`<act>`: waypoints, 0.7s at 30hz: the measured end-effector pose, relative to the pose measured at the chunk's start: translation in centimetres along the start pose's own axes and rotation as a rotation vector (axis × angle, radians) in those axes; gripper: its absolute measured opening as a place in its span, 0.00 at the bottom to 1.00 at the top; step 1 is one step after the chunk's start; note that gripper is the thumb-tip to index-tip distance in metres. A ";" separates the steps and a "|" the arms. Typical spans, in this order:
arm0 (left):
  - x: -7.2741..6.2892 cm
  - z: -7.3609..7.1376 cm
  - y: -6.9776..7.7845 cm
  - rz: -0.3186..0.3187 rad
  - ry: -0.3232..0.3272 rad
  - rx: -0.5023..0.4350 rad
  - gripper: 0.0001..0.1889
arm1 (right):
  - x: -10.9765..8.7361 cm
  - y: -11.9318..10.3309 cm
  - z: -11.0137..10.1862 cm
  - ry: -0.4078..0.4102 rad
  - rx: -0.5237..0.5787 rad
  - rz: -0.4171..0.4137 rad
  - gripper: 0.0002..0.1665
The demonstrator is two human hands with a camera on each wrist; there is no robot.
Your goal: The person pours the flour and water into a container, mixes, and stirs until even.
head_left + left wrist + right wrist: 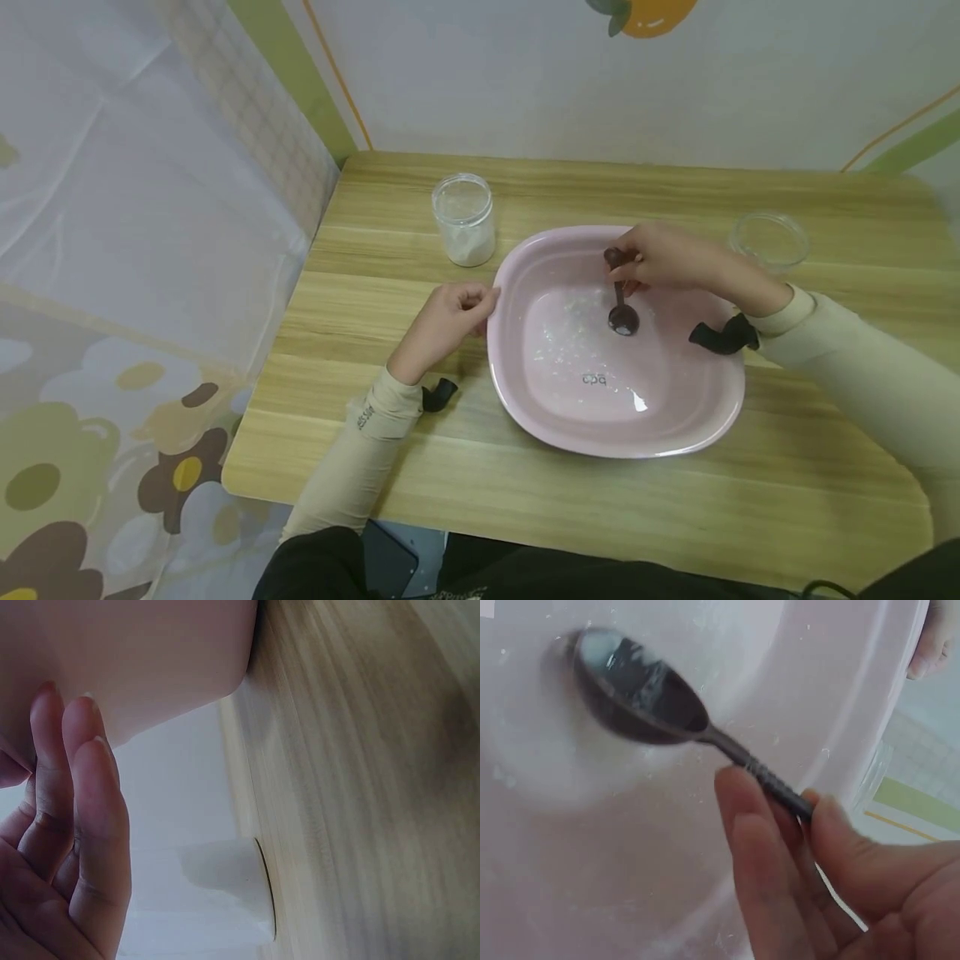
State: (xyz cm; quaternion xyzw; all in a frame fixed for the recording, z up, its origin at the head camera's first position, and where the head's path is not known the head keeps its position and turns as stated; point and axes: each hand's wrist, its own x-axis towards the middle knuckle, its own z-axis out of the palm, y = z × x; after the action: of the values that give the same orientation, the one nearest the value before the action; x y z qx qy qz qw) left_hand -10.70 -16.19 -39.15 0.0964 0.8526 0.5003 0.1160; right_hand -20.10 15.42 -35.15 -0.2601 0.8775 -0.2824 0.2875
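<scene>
A pink oval basin [536,258] stands on the wooden table, with water and pale flecks spread across its floor. My right hand [667,258] pinches the handle of a dark brown spoon [624,320] between thumb and fingers, bowl end down inside the basin. In the right wrist view, liquid with whitish bits lies in the spoon's bowl [641,686]. At the basin's left edge, my left hand [446,325] grips the rim. Its fingers [97,802] lie against the outer wall in the left wrist view.
Behind the left hand stands a clear jar [467,237], lidless, with white powder in its lower part. A clear round lid [768,240] lies on the table beyond the right forearm. Dark strap ends [723,335] hang at both wrists, one overlapping the basin's right rim.
</scene>
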 end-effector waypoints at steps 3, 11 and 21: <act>0.0 0.0 0.0 0.000 -0.003 -0.004 0.20 | 0.2 0.1 0.0 0.027 -0.043 0.026 0.06; 0.1 0.0 -0.1 -0.001 -0.012 -0.019 0.20 | 0.2 0.2 -0.3 0.006 -0.088 0.040 0.06; 0.0 0.0 -0.2 0.002 -0.007 -0.002 0.20 | 0.3 -0.6 0.9 -0.080 0.173 0.033 0.08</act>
State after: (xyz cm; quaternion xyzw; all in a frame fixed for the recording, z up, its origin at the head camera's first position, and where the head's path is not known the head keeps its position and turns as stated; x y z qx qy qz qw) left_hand -10.73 -16.29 -39.36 0.0988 0.8516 0.5011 0.1185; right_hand -19.52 14.52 -35.53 -0.2311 0.8416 -0.3419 0.3484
